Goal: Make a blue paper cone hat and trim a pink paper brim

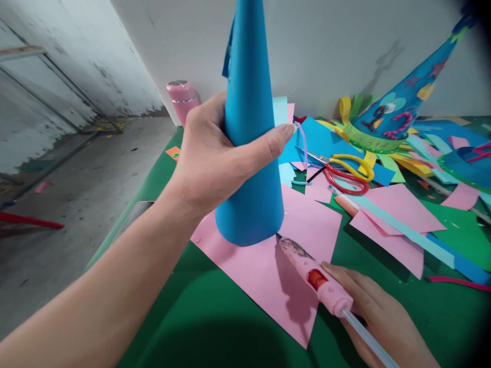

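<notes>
Stained pale walls [326, 46] and a grey concrete floor [126, 148] surround the green table [172, 291] that we look down on from the head view. Near the middle of it, our blue paper cone [251, 117] stands on a pink sheet [310, 225], wide end down, its tip running out of sight at the top. Our left hand [215, 153] is clamped around the cone, the thumb crossing its front and the other fingers mostly hidden behind it.

Lower down, well apart from the left, our right hand [376, 306] is wrapped around a pink glue gun [307, 260]. One clear glue stick [368, 337] juts from the gun's back end; we cannot see the trigger. Its dark nozzle [279, 236] points at the right side of the cone's bottom edge, so close that we cannot tell whether the two touch.

Past our left wrist, a pink flask [182, 97] stands near the wall. To the right, we see scissors [347, 158] with one yellow and one red handle lying among coloured paper scraps [402, 209]. Beyond them is a blue party hat [406, 107] with stars and a green band around its base.
</notes>
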`<state>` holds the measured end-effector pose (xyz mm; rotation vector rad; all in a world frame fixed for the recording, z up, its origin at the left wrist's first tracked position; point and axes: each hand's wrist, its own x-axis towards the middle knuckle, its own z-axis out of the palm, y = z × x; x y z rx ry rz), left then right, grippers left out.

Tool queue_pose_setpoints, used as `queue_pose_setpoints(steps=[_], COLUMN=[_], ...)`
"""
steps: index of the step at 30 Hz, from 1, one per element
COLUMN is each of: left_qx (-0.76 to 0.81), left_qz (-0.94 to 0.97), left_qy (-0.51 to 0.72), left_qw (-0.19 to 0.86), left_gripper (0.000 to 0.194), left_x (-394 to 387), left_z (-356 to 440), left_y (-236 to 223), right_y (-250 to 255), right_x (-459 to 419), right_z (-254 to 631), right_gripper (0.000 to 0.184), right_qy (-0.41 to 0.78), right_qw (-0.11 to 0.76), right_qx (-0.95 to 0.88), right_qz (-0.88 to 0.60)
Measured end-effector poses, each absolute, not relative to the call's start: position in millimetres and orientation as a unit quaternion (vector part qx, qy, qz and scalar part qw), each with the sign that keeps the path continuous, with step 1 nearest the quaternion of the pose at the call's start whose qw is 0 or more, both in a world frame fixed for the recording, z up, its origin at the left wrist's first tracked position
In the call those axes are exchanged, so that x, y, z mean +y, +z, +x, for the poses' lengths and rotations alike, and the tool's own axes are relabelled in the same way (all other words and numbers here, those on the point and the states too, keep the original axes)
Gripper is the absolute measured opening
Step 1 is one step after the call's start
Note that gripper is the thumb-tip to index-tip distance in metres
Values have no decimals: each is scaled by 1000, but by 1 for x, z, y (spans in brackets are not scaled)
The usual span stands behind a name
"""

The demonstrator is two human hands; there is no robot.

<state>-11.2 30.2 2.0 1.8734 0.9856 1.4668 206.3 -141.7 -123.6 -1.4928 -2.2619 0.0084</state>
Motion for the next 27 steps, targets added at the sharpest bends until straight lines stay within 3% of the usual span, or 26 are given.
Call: queue_pose_setpoints(steps=[27], left_qx=[374], left_qz=[696], left_qy=[542], left_qw=[286], left_gripper=[24], left_x=[30], left_z=[-11], left_y=[3], right_y=[-126], right_x=[-137], right_z=[215], right_gripper=[41], right_qy=[33], right_qw=[218], right_qx=[-808], right_qz=[-546])
